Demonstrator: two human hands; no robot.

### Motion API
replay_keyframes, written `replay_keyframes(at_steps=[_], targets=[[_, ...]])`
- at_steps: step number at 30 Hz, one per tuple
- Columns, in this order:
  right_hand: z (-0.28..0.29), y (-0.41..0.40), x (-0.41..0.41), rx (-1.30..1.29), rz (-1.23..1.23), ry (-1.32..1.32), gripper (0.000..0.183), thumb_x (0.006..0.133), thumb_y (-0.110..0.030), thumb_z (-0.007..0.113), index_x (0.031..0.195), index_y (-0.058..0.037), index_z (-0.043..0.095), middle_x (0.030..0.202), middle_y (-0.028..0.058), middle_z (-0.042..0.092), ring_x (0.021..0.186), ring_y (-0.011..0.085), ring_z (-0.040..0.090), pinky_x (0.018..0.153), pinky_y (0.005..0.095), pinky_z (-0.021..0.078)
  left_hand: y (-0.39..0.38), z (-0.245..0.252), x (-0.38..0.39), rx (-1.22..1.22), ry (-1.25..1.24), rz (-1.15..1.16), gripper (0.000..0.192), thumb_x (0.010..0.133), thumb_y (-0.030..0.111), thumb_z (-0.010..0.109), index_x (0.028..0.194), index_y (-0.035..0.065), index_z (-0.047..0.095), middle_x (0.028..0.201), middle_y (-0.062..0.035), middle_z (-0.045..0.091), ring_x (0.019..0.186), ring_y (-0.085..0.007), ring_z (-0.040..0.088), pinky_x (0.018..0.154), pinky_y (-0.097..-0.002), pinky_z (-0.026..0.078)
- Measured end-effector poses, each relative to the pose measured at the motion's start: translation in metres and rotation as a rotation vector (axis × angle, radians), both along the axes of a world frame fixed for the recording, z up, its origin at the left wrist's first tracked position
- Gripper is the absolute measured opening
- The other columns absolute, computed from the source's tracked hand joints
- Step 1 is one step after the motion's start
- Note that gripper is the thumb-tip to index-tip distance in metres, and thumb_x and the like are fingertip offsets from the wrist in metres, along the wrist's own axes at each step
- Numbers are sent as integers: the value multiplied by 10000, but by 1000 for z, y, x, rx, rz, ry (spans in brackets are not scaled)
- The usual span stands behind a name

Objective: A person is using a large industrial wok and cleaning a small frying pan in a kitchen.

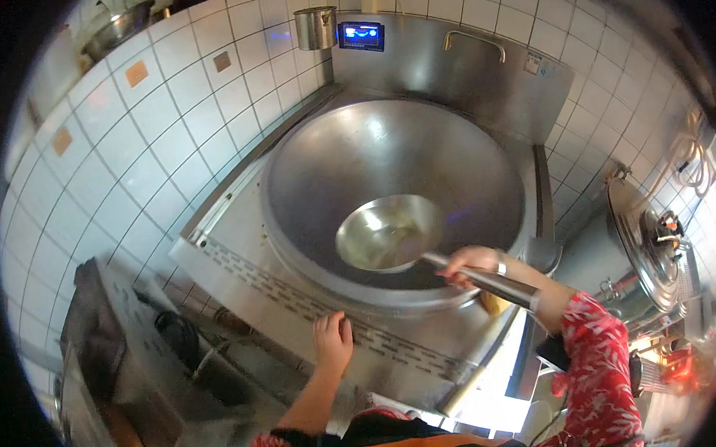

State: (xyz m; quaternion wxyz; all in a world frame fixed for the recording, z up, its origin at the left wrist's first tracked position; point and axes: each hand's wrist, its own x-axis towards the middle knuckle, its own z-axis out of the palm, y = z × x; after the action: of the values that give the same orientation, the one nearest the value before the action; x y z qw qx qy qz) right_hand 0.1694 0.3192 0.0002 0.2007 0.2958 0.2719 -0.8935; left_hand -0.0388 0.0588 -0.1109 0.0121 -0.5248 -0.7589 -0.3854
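Observation:
A large, round-bottomed metal wok [450, 147] is set into a stainless steel stove. Down inside it is a big metal ladle [367, 238], its shiny bowl facing up; whether it holds any liquid is hard to tell. My right hand [472, 265] grips the ladle's thick handle [511, 290] over the wok's near right rim. On the slotted front ledge [278, 308] of the stove rests my left hand [333, 338], with its thumb apart from the fingers and nothing seen in it.
Behind the wok, a curved faucet [474, 34] and a lit control panel [362, 36] are on the steel backsplash. A metal canister [316, 29] hangs at the corner. To the right stands a large lidded steel pot [605, 254]. White-tiled walls border the stove.

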Motion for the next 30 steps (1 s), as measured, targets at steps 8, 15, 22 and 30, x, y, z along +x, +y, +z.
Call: replay_keyframes(at_steps=[8,15,22,30], targets=[[-56,141,-200,19,-62,196,162,798,-144,445,659,-61,431,572,15,482,489,92,507,419,226,432,-5,9,6,-226,46,-38,236,753,173,544,938,40,484,872,-109,526,886,-264,487,911,-442,284],[-91,186,-183,779,-392,293,236,770,-162,435,583,-22,463,520,108,507,444,194,489,420,322,406,-1,13,5,-243,66,-45,279,731,217,556,948,55,487,901,-84,533,905,-251,488,906,-455,284],[-76,112,-80,722,-80,-114,218,757,-151,438,620,3,508,510,151,508,435,248,476,445,356,388,-1,12,4,-254,89,-42,264,738,209,547,947,59,489,885,-91,533,905,-265,485,908,-460,280],[-37,18,-54,79,-71,181,293,816,-194,418,555,-61,393,480,60,409,391,163,438,307,267,365,0,16,4,-253,153,-47,185,754,190,521,888,63,509,844,-80,535,851,-249,494,917,-450,277]])
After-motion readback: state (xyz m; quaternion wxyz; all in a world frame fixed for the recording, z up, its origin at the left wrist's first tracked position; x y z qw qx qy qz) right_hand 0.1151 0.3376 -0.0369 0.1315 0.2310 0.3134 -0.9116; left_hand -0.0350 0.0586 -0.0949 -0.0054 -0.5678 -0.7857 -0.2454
